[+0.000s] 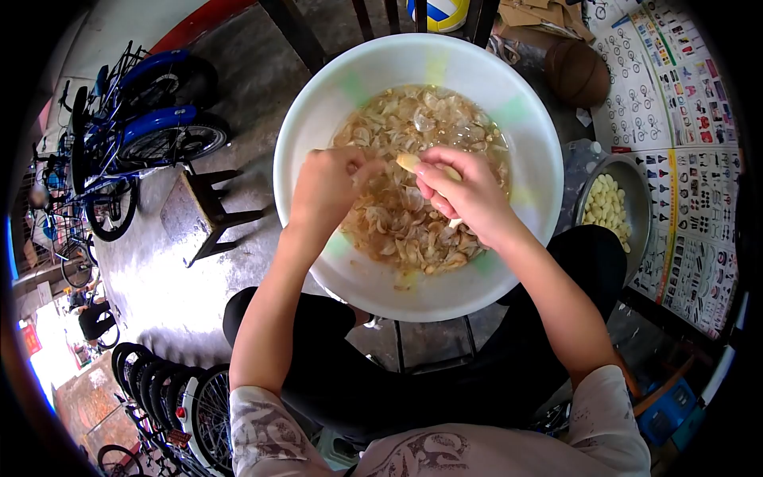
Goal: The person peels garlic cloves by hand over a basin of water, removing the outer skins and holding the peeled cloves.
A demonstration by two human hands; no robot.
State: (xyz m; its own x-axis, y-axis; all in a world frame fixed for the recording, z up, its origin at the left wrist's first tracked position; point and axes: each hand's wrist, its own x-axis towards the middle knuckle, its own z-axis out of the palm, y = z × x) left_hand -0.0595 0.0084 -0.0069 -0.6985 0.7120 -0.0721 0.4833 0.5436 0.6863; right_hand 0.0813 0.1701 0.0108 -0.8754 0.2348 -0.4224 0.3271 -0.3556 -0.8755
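Note:
My right hand [469, 191] is closed around a short pale-yellow rod [410, 164] that looks like a wooden handle; one end sticks out to the left past my thumb, and the rest is hidden by my fingers. My left hand [330, 181] is bent with its fingertips drawn together, so whatever they may hold is hidden. Both hands are over a large white basin [318, 103]. Inside the basin, many brown, papery garlic skins [405, 230] float in water, which also fills the gap between my hands.
A metal bowl of peeled garlic cloves [606, 205] stands to the right, beside my knee. A wooden stool [195, 211] and parked bicycles [171, 135] are on the left. Beyond the basin are a chair back [298, 36], a ball [439, 14] and cardboard [548, 20]. Printed sheets [683, 199] cover the right side.

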